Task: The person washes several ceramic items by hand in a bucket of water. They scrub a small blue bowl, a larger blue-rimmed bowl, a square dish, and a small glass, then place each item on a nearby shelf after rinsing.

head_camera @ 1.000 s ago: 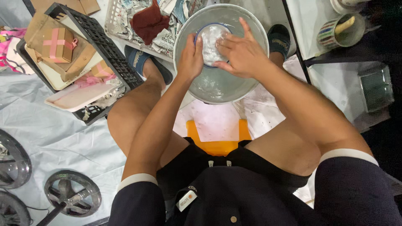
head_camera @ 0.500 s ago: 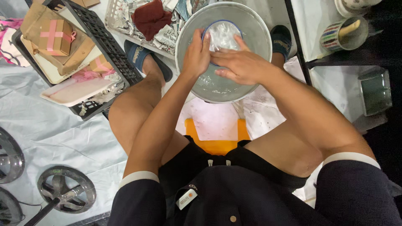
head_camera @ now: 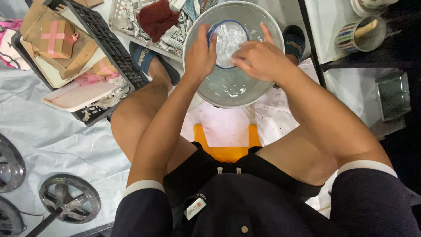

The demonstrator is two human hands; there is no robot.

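A round grey metal basin (head_camera: 206, 83) with water in it stands on the floor between my feet. Inside it both hands hold a clear glass dish with a blue rim (head_camera: 228, 37). My left hand (head_camera: 201, 55) grips the dish's left edge. My right hand (head_camera: 258, 59) lies over its right side with the fingers spread across the glass. I sit on a low orange stool (head_camera: 226, 149), knees apart.
A black crate (head_camera: 109, 41) with cardboard boxes (head_camera: 50, 37) and a white tray (head_camera: 79, 94) sits at the left. A basket of newspaper with a dark red cloth (head_camera: 155, 17) lies behind. Metal fan parts (head_camera: 70, 204) rest lower left. A striped mug (head_camera: 362, 33) stands upper right.
My right hand has slid across the dish from its top toward the right side, and the dish has turned so more of its blue rim shows. The left hand keeps its grip.
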